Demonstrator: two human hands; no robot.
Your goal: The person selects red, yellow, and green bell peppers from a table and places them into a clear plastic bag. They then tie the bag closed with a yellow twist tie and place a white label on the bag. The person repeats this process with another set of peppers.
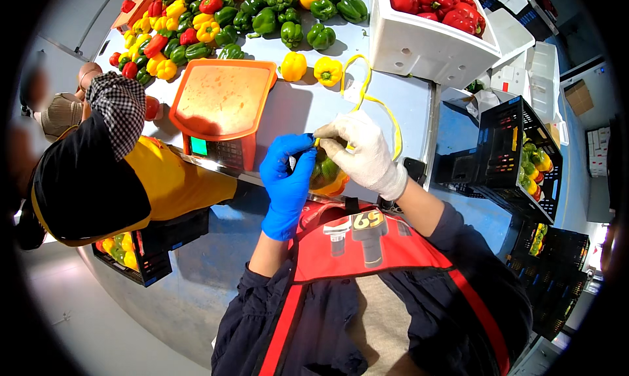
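In front of my apron, my left hand (pixel 287 182) in a blue glove and my right hand (pixel 366 152) in a white knitted glove meet at the gathered top of a bag of bell peppers (pixel 325 174). Green and orange show in the bag, which is partly hidden by the hands. Both sets of fingertips pinch a small yellow piece at its neck. Beyond the right hand, a yellow strip of netting or tape (pixel 397 130) curves over the table. Two yellow bell peppers (pixel 293 66) sit just past the hands.
An orange weighing scale (pixel 223 98) stands left of my hands. Loose peppers (pixel 265 21) are heaped behind it. At the right table edge is a white foam box (pixel 432 47) of red peppers. Black crates (pixel 516 155) stand right. A co-worker (pixel 98 179) is close on the left.
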